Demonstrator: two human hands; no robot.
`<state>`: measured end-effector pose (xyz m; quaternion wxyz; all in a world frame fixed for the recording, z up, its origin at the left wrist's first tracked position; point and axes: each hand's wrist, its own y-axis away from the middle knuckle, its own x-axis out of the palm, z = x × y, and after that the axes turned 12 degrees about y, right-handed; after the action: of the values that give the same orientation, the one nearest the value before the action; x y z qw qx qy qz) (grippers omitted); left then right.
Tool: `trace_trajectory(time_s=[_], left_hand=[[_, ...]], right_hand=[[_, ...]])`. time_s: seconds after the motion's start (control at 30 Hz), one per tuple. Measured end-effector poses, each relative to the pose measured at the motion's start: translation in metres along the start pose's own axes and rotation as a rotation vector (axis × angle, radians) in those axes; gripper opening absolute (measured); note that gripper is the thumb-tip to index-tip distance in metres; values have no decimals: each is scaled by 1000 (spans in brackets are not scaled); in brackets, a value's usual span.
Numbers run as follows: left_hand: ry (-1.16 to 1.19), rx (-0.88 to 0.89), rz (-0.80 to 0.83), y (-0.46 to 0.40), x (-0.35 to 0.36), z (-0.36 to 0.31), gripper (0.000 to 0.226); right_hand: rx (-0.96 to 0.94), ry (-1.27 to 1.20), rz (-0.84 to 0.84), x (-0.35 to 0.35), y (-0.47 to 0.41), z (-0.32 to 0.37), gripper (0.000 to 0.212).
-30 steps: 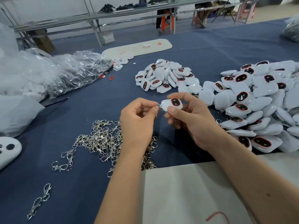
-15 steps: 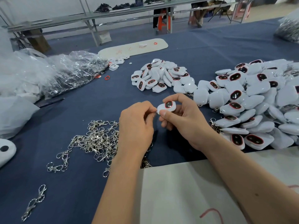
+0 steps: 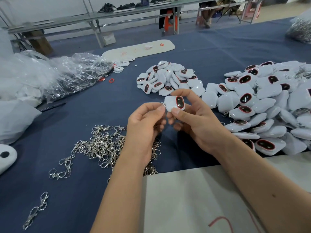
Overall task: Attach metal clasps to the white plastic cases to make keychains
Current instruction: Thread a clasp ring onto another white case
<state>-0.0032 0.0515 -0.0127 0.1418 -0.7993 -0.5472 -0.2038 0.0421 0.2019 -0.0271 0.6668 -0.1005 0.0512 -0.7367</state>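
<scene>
White and glossy, the case (image 3: 174,103) is a rounded, pebble-like plastic shell with a dark oval window ringed in red on its face. It is held up above the blue cloth (image 3: 84,113), roughly between the two piles of like cases. The right hand (image 3: 193,121) pinches it, thumb on the near edge and forefinger curled over the far edge, the other fingers loosely bent below. The left hand (image 3: 144,125) is curled, its thumb and forefinger pinching something small and silvery at the case's left corner; this looks like a clasp (image 3: 162,103), but most of it is hidden by the fingers, so its shape and whether it is hooked on cannot be told.

Beneath and left of the left wrist lies a tangled heap of clasps (image 3: 101,147), bright metal swivel hooks with rings. A linked pair (image 3: 36,210) lies apart near the lower left edge.

Beyond the hands sits a small pile (image 3: 168,79) of white cases, some window up and some showing plain backs. To the right spreads a big pile (image 3: 269,105), several with metal showing at their edges.

Crumpled clear bags (image 3: 67,73) lie at the left. A pale board (image 3: 185,199) with red marks lies under the forearms, and a long white panel (image 3: 138,49) rests at the far side of the cloth.
</scene>
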Motion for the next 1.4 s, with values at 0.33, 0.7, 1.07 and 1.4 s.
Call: trace_trajectory(time_s=[0.33, 0.7, 1.07, 1.4], left_hand=[[-407, 352, -34, -1, -2, 6, 18], [-1002, 618, -14, 4, 3, 3, 16], [-832, 432, -116, 0, -1, 6, 16], [45, 86, -135, 1, 6, 5, 13]], right_hand=[[32, -49, -21, 2, 0, 0, 30], [69, -14, -87, 2, -1, 0, 26], [-66, 258, -122, 13, 3, -3, 24], [53, -190, -22, 7, -2, -4, 26]])
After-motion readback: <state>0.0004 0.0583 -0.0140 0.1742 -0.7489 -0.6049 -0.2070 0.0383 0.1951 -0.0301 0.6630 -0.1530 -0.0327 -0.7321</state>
